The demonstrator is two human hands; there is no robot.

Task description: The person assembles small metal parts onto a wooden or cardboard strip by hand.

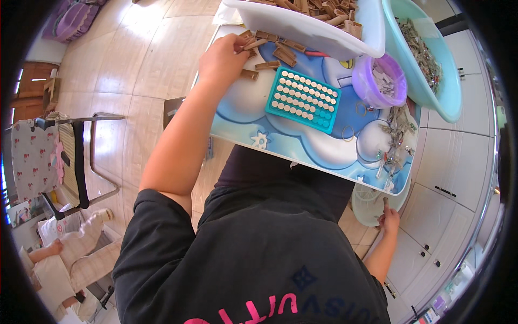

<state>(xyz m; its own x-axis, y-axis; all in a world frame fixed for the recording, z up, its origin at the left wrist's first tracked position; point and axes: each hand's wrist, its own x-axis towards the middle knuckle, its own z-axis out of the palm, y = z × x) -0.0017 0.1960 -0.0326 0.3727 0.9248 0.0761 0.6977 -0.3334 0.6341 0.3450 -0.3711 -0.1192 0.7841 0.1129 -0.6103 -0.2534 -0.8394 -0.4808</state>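
At the far left of the small table, my left hand [222, 58] has its fingertips closed on a brown trough-shaped piece [254, 45]. Several more brown pieces [284, 54] lie loose just right of it. A teal tray [276, 112] with rows of white round pieces [305, 90] rests mid-table. Beyond the table's right edge, low down, my right hand [388, 219] is beside a pale round bowl [368, 214]. Its fingers are bent together, and whether a small thing is between them is too small to tell.
A white tub [318, 33] of brown pieces stands at the table's back. Right of it are a purple basket [396, 100] with small pale pieces and a turquoise basin [453, 102]. Metallic small parts [396, 140] lie along the right edge. Another person [59, 264] sits at lower left.
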